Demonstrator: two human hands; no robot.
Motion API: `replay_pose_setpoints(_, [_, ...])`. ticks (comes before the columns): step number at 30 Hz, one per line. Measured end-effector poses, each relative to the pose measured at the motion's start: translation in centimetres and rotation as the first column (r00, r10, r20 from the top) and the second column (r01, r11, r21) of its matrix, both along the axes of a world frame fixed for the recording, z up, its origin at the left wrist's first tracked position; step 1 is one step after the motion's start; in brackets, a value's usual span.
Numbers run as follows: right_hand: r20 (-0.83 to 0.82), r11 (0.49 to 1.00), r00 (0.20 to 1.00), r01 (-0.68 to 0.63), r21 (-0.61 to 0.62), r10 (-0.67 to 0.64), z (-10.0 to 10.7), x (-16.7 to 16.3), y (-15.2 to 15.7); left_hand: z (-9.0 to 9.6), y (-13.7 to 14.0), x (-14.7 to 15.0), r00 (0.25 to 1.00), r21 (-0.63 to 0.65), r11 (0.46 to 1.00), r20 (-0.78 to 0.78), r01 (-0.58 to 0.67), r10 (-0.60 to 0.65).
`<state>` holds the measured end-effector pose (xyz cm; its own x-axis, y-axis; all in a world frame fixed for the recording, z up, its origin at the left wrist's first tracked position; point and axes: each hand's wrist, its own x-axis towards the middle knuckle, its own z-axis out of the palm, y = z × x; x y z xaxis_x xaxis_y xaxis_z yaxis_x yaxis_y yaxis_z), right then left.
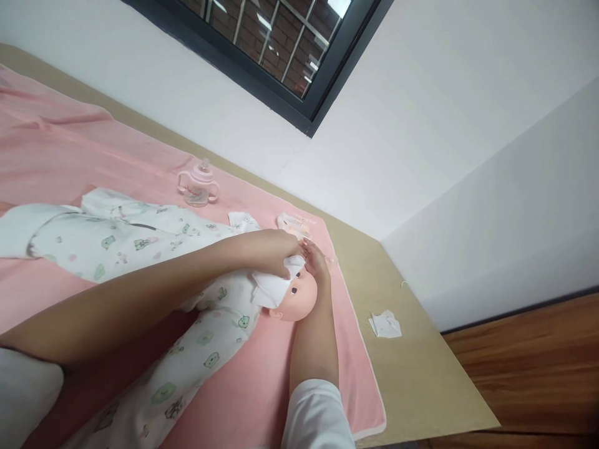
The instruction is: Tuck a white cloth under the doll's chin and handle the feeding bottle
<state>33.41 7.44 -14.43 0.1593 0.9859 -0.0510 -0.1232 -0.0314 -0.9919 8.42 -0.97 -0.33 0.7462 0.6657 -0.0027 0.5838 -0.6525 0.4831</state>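
A baby doll [299, 299] lies on its back, dressed in a white suit [163, 243] printed with green and grey animals. My left hand [276, 251] reaches over its chest, closed on a white tissue [272, 290] that covers the lower face and touches the chin. The doll's eyes and forehead show beside it. Round the top of the head runs my right forearm, so that my right hand [315, 258] rests along the head's far side. Its fingers are apart, slightly bent, close to my left hand, and partly hidden behind it.
A pink blanket [262, 386] covers much of the tan table [421, 368]. Beyond the doll stands a clear two-handled baby bottle [198, 185]. A small printed packet [294, 224] lies behind my hands. A crumpled tissue [385, 324] is at the right. A wall and window [281, 50] rise behind.
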Motion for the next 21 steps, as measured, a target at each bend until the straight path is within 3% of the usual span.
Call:
replay_pose_setpoints(6, [-0.015,1.0,1.0,0.005,-0.025,-0.006,0.5,-0.3,0.9,-0.1,-0.3,0.3,0.998,-0.005,1.0,-0.061,0.008,-0.009])
replay_pose_setpoints(21, [-0.004,0.998,0.999,0.042,0.049,-0.042,0.2,-1.5,0.4,-0.9,0.8,0.1,1.0,0.044,0.999,-0.001,-0.024,0.024])
